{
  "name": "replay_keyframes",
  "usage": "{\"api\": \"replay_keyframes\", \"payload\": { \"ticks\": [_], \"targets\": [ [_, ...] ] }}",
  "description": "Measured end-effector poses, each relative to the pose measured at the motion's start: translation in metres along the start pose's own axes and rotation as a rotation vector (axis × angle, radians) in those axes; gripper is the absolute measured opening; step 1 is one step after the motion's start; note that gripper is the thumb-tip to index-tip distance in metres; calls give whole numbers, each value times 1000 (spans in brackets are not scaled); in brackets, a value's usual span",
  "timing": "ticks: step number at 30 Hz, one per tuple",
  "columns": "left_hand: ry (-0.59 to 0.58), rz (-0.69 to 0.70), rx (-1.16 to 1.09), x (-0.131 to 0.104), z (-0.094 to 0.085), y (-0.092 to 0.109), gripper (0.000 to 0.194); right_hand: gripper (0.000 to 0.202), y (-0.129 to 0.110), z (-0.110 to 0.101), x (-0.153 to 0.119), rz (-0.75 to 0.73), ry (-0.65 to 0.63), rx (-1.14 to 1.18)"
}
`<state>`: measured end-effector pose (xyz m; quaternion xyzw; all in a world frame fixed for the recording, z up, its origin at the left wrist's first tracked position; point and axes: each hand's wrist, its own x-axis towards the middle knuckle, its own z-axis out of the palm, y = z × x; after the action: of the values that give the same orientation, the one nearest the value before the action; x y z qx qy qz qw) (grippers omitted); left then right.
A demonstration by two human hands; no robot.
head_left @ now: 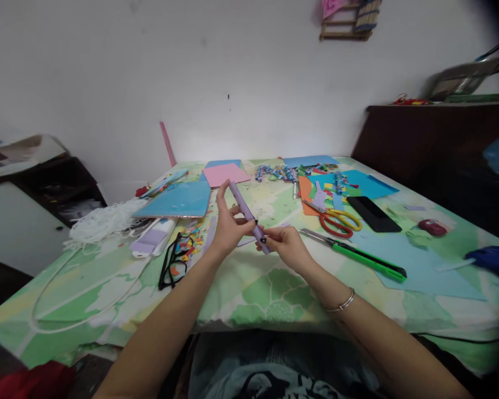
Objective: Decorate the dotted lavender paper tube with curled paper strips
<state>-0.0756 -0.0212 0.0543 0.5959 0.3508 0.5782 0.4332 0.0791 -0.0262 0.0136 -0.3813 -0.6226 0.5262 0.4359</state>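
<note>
A slim roll of lilac paper point(244, 206) slants between my two hands, held above the near part of the table. My left hand point(229, 221) grips it along its middle, with the index finger stretched up toward its far end and the thumb across it. At the near end, my right hand point(285, 244) pinches the roll between thumb and fingers. Just right of that hand lies a green box cutter point(368, 259) with its blade out. Behind the cutter rest red-handled scissors point(336, 226) and yellow-handled scissors point(349, 219).
A black phone point(374, 214) and light blue paper point(424, 266) lie on the right. Blue sheets point(177, 199), a pink sheet point(224, 174) and curled paper pieces point(276, 173) are farther back. Glasses point(172, 263), a white power strip point(153, 237) and white string point(103, 221) sit left.
</note>
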Motion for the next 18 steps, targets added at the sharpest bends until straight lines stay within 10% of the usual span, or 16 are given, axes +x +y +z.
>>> {"api": "replay_keyframes", "payload": {
  "ticks": [18],
  "targets": [
    [108, 83, 300, -4, 5, -12, 98, 4, 2, 8, -6, -262, 251, -840]
  ]
}}
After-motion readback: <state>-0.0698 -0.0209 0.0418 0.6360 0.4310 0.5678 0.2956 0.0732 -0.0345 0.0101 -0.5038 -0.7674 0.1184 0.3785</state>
